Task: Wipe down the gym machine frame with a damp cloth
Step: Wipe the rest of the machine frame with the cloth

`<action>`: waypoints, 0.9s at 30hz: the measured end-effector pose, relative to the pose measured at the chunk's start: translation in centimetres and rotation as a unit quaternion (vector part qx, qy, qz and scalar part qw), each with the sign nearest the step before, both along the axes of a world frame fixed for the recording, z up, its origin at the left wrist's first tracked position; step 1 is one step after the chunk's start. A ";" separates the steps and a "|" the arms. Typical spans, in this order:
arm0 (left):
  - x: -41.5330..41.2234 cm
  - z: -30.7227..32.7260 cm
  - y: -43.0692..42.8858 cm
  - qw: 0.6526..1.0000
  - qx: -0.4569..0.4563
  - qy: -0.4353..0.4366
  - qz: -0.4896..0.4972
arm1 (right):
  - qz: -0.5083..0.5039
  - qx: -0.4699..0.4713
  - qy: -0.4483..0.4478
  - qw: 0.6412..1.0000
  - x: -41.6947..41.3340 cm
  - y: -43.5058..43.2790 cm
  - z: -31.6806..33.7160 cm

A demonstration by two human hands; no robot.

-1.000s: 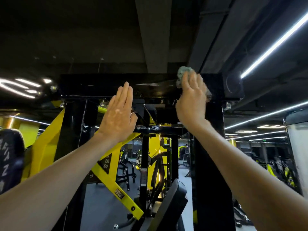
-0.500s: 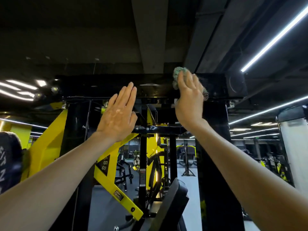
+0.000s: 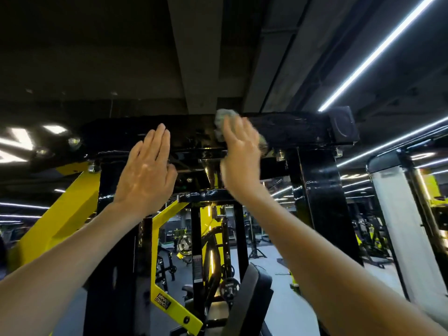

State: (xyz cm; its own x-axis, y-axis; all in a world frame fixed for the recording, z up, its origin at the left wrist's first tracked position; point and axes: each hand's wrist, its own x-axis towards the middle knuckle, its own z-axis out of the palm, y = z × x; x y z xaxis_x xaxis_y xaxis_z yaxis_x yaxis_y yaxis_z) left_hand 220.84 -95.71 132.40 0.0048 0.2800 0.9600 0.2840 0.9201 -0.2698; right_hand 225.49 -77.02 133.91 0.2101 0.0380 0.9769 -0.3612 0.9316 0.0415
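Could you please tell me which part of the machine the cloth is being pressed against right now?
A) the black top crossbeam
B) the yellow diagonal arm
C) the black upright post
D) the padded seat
A: the right hand presses the greenish cloth with flat fingers against the front face of the black top crossbeam, at the top of the frame.
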 end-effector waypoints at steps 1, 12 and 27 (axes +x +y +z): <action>-0.1 0.0 0.1 1.000 0.000 0.014 0.000 | -0.004 0.039 -0.004 0.999 -0.4 -1.6 -0.1; 1.2 -0.4 -2.3 0.999 0.002 -0.012 -0.050 | -0.055 -0.044 -0.024 0.997 -0.1 0.8 0.5; 0.5 -0.2 -6.3 0.995 0.016 -0.074 -0.065 | -0.059 -0.066 -0.056 0.994 0.2 -0.7 0.6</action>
